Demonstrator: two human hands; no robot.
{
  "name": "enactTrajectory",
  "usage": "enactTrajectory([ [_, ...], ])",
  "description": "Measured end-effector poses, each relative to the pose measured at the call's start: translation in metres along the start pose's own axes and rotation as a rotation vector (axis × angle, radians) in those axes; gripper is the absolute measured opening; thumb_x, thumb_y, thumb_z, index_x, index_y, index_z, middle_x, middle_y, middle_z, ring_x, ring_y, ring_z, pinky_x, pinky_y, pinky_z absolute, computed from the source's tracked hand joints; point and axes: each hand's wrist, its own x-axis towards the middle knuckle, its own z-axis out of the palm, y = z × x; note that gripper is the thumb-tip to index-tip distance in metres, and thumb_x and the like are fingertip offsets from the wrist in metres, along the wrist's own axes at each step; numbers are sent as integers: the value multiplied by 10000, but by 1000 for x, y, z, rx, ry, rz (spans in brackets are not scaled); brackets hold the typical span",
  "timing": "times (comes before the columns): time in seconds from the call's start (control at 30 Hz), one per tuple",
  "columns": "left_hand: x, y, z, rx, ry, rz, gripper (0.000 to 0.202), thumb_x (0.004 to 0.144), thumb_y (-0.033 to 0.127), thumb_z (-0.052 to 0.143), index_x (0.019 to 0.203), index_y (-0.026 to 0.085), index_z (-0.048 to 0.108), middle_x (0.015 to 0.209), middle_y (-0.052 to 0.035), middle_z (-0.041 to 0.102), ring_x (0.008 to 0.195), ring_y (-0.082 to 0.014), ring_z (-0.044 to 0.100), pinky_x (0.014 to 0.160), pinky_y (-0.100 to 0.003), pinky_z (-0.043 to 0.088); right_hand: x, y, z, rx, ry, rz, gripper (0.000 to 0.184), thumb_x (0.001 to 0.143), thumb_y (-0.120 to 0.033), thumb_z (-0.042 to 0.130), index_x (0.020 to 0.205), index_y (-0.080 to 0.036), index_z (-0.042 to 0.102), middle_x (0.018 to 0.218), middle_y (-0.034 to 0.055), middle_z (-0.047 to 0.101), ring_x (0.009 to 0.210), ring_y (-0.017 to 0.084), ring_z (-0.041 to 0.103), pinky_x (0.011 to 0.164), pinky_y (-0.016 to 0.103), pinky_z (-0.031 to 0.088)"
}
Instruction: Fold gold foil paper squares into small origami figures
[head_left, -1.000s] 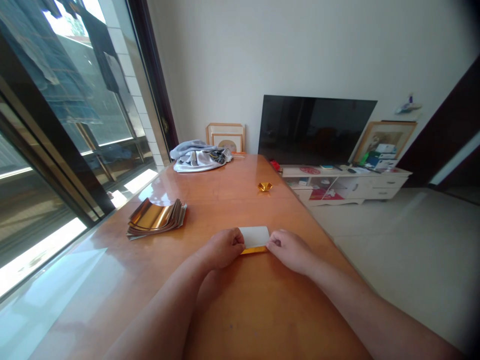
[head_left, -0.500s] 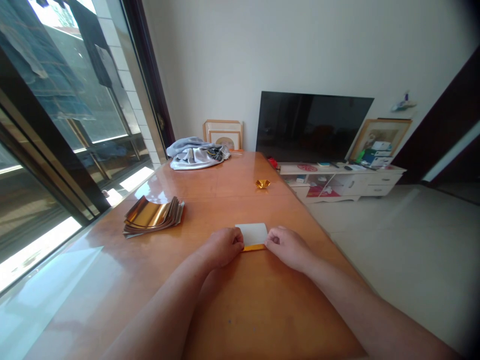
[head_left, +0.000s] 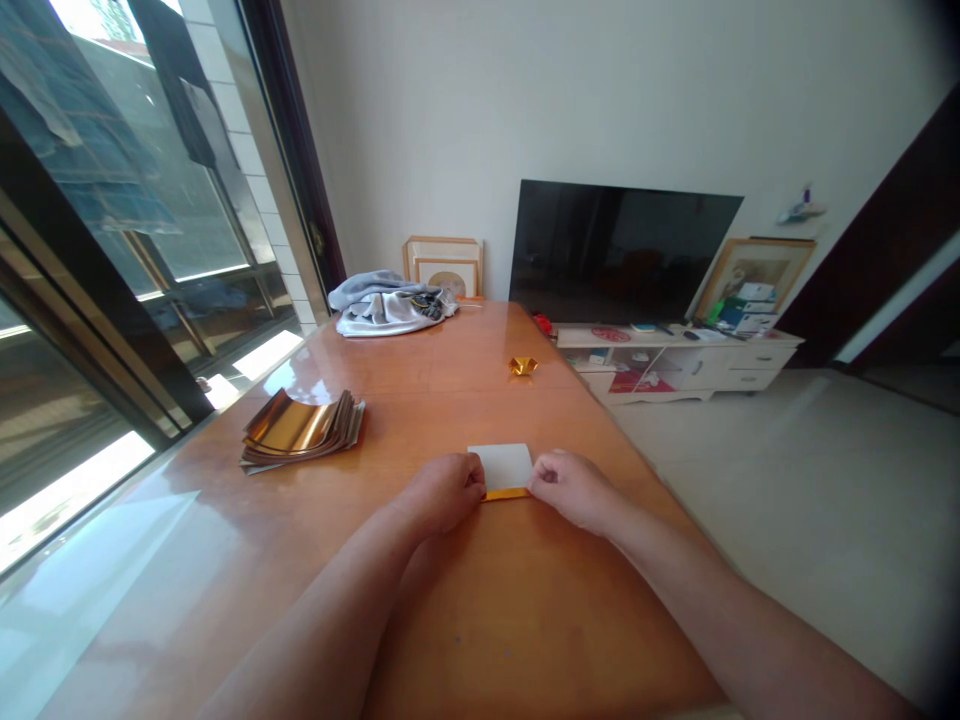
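A small sheet of paper (head_left: 503, 466), white on top with a gold strip folded along its near edge, lies on the wooden table (head_left: 480, 620). My left hand (head_left: 444, 492) is closed and pinches the sheet's near left corner. My right hand (head_left: 570, 488) is closed too, pinching the near right corner. Both hands rest on the tabletop.
A stack of curled gold foil sheets (head_left: 300, 431) sits at the left. A small folded gold paper piece (head_left: 523, 365) lies farther back, and a grey cloth bundle (head_left: 390, 304) lies at the far end. Beyond stand a TV (head_left: 622, 252), a white cabinet (head_left: 690, 362), and glass doors (head_left: 112, 250) at left.
The view has tilted slightly, so everything sits a little lower left in the picture. Both hands keep pinching the sheet's near edge in the same place.
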Motion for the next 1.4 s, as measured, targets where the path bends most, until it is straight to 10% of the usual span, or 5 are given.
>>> enactTrajectory([
  [1.4, 0, 9, -6, 189, -3, 157, 101, 848, 168, 512, 837, 199, 608, 913, -57, 652, 830, -189, 577, 729, -275, 415, -2, -7, -7, -84, -3, -15, 130, 806, -258, 633, 694, -200, 600, 782, 6, 645, 677, 130, 539, 580, 237, 307],
])
